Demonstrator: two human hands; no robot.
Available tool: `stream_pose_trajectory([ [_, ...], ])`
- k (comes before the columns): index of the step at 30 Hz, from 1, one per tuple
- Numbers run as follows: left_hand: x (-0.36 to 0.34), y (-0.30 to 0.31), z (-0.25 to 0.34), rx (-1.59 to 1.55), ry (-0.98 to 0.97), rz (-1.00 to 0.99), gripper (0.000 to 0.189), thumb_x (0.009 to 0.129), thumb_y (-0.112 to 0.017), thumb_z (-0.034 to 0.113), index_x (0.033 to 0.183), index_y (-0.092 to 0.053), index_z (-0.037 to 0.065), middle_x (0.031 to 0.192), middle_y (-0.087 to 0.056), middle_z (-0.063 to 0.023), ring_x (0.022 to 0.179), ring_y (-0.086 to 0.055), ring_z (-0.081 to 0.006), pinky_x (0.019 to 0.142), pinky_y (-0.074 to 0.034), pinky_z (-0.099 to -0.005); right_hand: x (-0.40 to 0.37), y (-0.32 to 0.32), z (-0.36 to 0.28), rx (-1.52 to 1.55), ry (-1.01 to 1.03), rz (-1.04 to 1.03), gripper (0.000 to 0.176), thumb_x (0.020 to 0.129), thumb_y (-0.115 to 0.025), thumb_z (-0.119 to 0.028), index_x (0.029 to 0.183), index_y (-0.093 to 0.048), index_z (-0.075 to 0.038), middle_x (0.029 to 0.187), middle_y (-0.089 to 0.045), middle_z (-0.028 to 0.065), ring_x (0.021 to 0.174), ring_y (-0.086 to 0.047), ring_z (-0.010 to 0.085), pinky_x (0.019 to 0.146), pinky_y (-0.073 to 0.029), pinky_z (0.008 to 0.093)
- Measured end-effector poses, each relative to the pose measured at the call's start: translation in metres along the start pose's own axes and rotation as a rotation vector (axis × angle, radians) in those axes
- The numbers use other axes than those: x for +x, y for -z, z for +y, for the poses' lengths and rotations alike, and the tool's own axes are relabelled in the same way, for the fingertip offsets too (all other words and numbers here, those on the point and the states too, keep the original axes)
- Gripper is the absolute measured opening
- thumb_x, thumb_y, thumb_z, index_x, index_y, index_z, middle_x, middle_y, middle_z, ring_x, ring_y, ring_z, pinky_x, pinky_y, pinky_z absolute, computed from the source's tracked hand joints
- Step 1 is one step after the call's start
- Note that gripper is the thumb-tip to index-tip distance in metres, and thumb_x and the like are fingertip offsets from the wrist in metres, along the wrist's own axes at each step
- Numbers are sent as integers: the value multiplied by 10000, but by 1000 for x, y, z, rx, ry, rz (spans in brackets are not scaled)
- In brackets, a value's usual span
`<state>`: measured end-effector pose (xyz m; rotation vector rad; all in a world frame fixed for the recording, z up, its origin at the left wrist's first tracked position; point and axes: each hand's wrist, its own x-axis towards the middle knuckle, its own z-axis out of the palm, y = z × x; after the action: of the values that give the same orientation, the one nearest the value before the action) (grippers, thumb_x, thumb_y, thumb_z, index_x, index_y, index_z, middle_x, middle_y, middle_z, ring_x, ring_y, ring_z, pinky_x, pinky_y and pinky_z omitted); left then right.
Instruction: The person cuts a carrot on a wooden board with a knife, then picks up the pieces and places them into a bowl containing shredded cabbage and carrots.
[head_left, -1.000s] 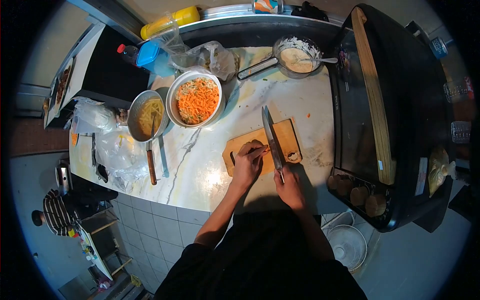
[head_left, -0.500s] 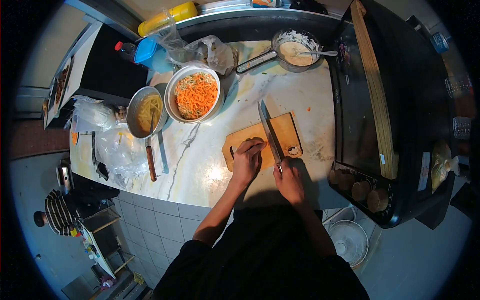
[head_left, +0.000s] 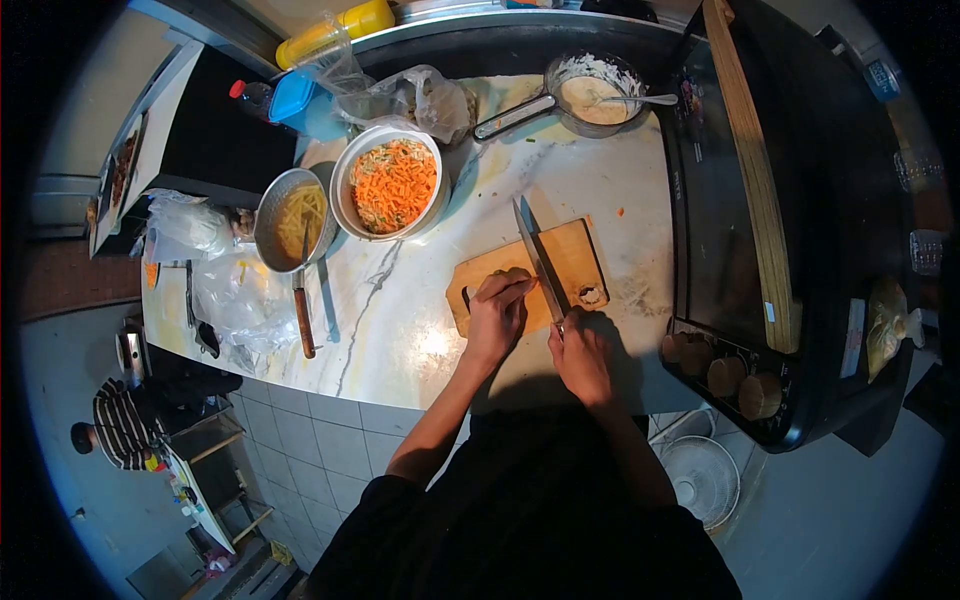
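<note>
My right hand (head_left: 580, 358) is wrapped round the handle of a long kitchen knife (head_left: 538, 258). Its blade points away from me across the wooden cutting board (head_left: 572, 250). Just left of the blade, my left hand (head_left: 498, 312) rests on the board with its fingers curled together. A small brownish piece seems to be under those fingertips, mostly hidden, and its kind cannot be made out. Near the board's right end lies a small pale scrap (head_left: 590, 295).
Left of the board stand a white tub of shredded carrot (head_left: 338, 190) and a strainer-like pan of pale strips (head_left: 268, 225). A pan of creamy batter (head_left: 610, 122) sits at the back. A black oven (head_left: 840, 200) borders the right. Another person (head_left: 125, 425) is at far left.
The whole view has shifted slightly. Both hands and the knife keep nearly the same place on the board.
</note>
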<state>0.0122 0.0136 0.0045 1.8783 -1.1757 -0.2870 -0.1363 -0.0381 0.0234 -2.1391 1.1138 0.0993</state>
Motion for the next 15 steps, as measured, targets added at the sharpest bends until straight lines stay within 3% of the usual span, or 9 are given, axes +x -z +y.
stream_pose_trajectory([
  [9, 0, -1, -4, -22, -22, -8, 235, 711, -614, -104, 900, -690, 12, 925, -657, -95, 833, -614, -265, 734, -490, -317, -1, -9, -5, -100, 8, -12, 365, 919, -485, -293, 1098, -454, 23, 762, -612, 230, 774, -594, 424, 703, -431, 541],
  [12, 2, 2, -1, -40, -13, 1, 255, 683, -608, -108, 900, -686, 3, 921, -645, -113, 837, -613, -283, 746, -498, -334, -1, -15, -10, -244, 9, 111, 335, 921, -481, -276, 1059, -465, 29, 713, -617, 192, 714, -620, 376, 650, -469, 496],
  [14, 2, 2, -3, -39, -21, 4, 252, 681, -610, -107, 896, -684, 2, 923, -645, -111, 838, -613, -281, 747, -499, -335, 1, -7, -15, -406, 116, 137, 207, 866, -536, -154, 977, -508, 19, 668, -648, 153, 655, -668, 302, 577, -520, 402],
  [15, 4, 2, -3, -36, -23, 10, 250, 679, -612, -106, 893, -682, 2, 925, -645, -109, 840, -613, -279, 748, -499, -336, 2, -6, -14, -407, 115, 145, 207, 866, -536, -154, 977, -508, 19, 668, -648, 153, 655, -668, 302, 577, -520, 402],
])
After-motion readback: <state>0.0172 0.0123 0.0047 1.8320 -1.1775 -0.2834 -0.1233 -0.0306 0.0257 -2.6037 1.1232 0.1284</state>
